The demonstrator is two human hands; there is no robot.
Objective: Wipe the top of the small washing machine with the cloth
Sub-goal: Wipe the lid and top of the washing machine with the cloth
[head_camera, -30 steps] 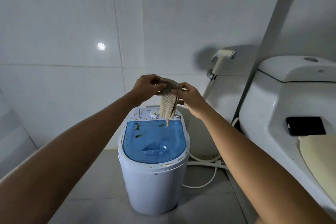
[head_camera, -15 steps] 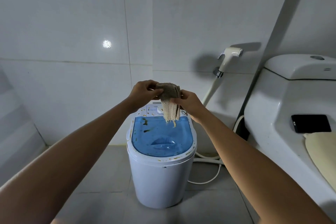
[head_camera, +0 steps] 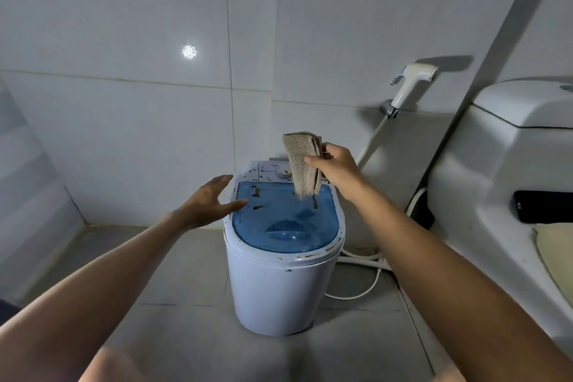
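The cloth point(head_camera: 303, 164) hangs folded above the rear of the small washing machine point(head_camera: 280, 257), its lower end just over the blue lid point(head_camera: 279, 220) near the control panel point(head_camera: 274, 171). It does not touch the lid. Your right hand point(head_camera: 333, 164) alone holds it, thumb and fingers pinching the upper part from the right side. Half a second ago both hands gripped the cloth at its top; your left hand point(head_camera: 210, 200) has since let go and moved down and to the left. It now hovers at the left rim of the machine, palm down, fingers extended and slightly spread, thumb reaching toward the lid edge. Whether the thumb touches the rim cannot be told.

The lid carries brown and greenish specks, mostly at the rear left, and the white rim shows similar marks along its front. The machine stands on the grey tiled floor point(head_camera: 173, 282), unmoved. Behind it to the right, a bidet sprayer point(head_camera: 410, 84) hangs on the wall. A toilet point(head_camera: 502, 146) stands at the right, with a dark phone point(head_camera: 542, 206) lying on it.
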